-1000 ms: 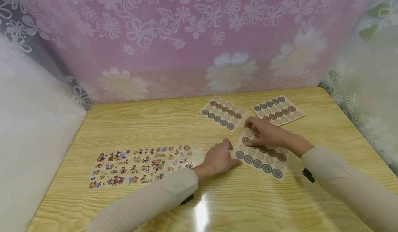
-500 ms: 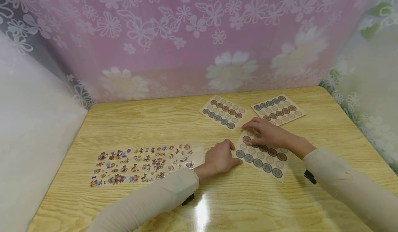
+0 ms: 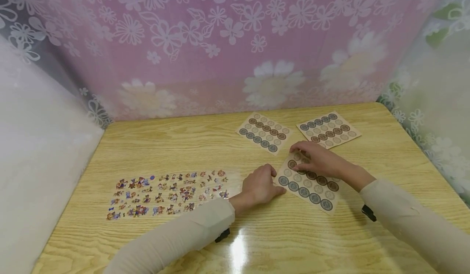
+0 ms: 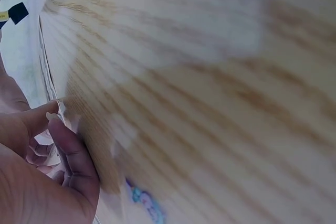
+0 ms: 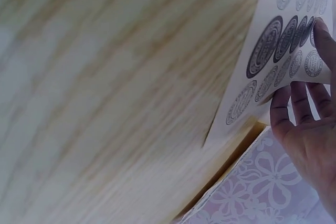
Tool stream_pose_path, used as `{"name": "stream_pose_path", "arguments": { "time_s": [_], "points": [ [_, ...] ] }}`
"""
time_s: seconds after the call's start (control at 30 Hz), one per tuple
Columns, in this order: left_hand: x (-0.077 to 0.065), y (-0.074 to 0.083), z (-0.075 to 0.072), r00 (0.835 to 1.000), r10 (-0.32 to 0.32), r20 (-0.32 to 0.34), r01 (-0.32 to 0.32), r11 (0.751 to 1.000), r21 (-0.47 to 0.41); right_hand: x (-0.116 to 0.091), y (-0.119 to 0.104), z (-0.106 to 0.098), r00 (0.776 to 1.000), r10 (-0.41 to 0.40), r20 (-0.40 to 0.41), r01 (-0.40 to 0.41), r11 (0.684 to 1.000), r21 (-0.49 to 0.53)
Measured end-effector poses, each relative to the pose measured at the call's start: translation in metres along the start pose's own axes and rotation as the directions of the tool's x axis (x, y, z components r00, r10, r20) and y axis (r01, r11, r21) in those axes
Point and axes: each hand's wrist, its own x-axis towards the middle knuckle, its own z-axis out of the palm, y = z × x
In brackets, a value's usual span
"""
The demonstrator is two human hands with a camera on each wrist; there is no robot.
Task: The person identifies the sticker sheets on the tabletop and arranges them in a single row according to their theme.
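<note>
A tan sheet of round stickers (image 3: 307, 188), printed with rows of dark, brown and pale circles, lies at an angle on the table. My left hand (image 3: 259, 185) grips its left corner, fingers curled; in the left wrist view that hand (image 4: 50, 166) shows thumb and forefinger close together at the paper's edge. My right hand (image 3: 318, 160) pinches the far edge. In the right wrist view the right hand's thumb lies on the printed face of the sticker sheet (image 5: 286, 51), with the other fingers tucked behind the raised edge.
Two similar sticker sheets lie farther back, one at the middle (image 3: 263, 132) and one at the right (image 3: 328, 129). To the left is a clear sheet of small cartoon stickers (image 3: 169, 194), partly under the left forearm. A pink floral cloth (image 3: 205, 62) hangs behind the table (image 3: 147, 143).
The right hand has shifted slightly along the sheet's far edge, and the sheet has barely moved. My left hand stays at the left corner.
</note>
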Motion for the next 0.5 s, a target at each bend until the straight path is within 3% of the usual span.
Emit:
{"name": "stream_pose_path", "arguments": {
  "time_s": [0.2,0.5],
  "points": [
    [-0.0014,-0.0012,-0.0002,1.0,0.016,-0.012,-0.016,0.999,-0.035,-0.0009,-0.0012,0.0001,1.0,0.009,-0.011,-0.009,1.0,-0.004],
    [-0.0031,-0.0033,0.0004,0.998,0.02,-0.062,-0.031,0.984,-0.174,-0.0013,-0.001,0.0022,1.0,-0.002,-0.028,0.002,1.0,-0.018]
  ]
}}
